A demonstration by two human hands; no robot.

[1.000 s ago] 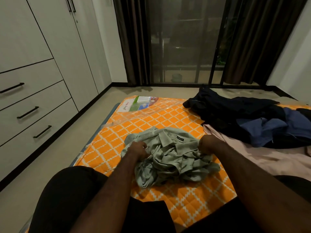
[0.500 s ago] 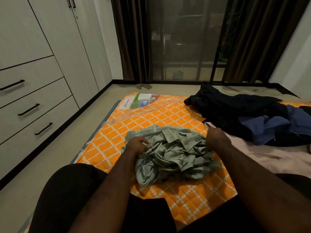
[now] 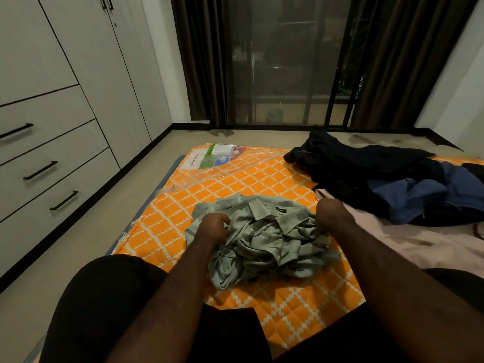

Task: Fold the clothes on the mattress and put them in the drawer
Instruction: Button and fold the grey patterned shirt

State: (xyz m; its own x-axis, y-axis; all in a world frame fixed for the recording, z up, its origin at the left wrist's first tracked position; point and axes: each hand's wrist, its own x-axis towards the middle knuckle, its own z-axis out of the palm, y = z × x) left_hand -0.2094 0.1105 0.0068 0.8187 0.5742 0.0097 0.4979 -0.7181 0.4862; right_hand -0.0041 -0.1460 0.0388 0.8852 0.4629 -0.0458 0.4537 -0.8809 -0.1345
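A crumpled grey-green collared shirt [image 3: 267,237] lies in front of me on the orange diamond-patterned mattress [image 3: 235,179]. My left hand [image 3: 213,226] is closed on the shirt's left edge. My right hand [image 3: 332,213] is closed on its right edge near the collar. A pile of dark navy and blue clothes [image 3: 387,179] lies at the right of the mattress, and a pale pink garment [image 3: 419,239] is spread beneath my right forearm. Three drawers with black handles [image 3: 40,170] are in the wardrobe at the left, all closed.
The wardrobe wall [image 3: 78,74] runs along the left, with a strip of beige floor [image 3: 78,244] between it and the mattress. A glass sliding door [image 3: 282,61] with dark curtains is straight ahead. A plastic-wrapped label [image 3: 214,158] lies at the mattress's far corner.
My hands have moved apart along the shirt, the right one shifting right toward the pink garment. The shirt has spread a little wider. The view has tilted slightly.
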